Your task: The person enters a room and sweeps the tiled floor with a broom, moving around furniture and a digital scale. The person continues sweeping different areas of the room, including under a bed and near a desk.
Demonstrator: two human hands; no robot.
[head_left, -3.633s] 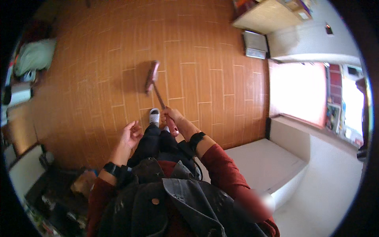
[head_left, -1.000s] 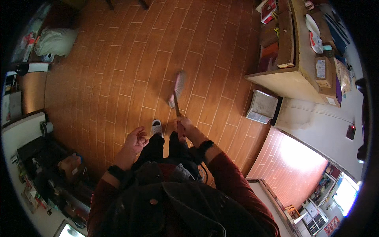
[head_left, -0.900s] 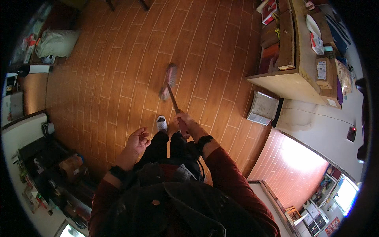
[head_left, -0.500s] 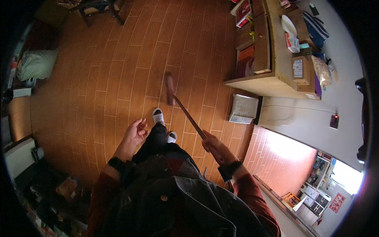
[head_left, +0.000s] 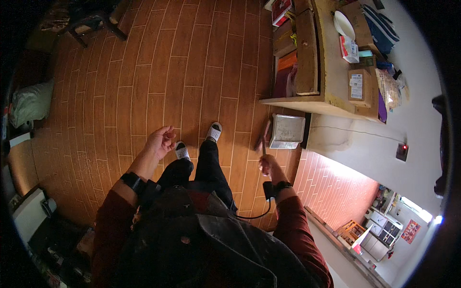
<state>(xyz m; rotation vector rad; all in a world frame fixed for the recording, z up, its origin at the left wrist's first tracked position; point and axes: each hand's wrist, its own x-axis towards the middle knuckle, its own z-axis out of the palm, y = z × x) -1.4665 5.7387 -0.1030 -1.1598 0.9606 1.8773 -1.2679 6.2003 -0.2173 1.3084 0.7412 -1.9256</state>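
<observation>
Left hand [head_left: 160,143]: empty, its fingers loosely curled and slightly apart, raised above the tiled floor [head_left: 153,91]; the posture suggests balance rather than any grip. Just right of these fingers lie the left shoe [head_left: 182,150] and, farther on, the right shoe [head_left: 214,132], set apart, presumably for a steady stance.

Broom [head_left: 262,136]: its narrow pinkish head lies just ahead of the right hand's fingers, with a short stretch of handle showing between. Right hand [head_left: 272,169]: fingers closed around the handle, the arm reaching outward, probably so that the head comes alongside the container. How the thumb sits cannot be told.

Surroundings, from the left: a pale stuffed bag [head_left: 31,103] lies well left of the left fingers; a dark-legged stool [head_left: 96,29] stands far ahead of them. Ahead and slightly right of the right fingers, a grey-topped container [head_left: 290,128] stands just beside the broom head, apparently limiting its travel rightward; whether the two touch cannot be told. Beyond the container, farther from the same fingers, a wooden cabinet [head_left: 331,72] bears a cardboard box [head_left: 359,86] and a white bowl [head_left: 344,25], and blocks the far right, together with the white wall [head_left: 353,144].
</observation>
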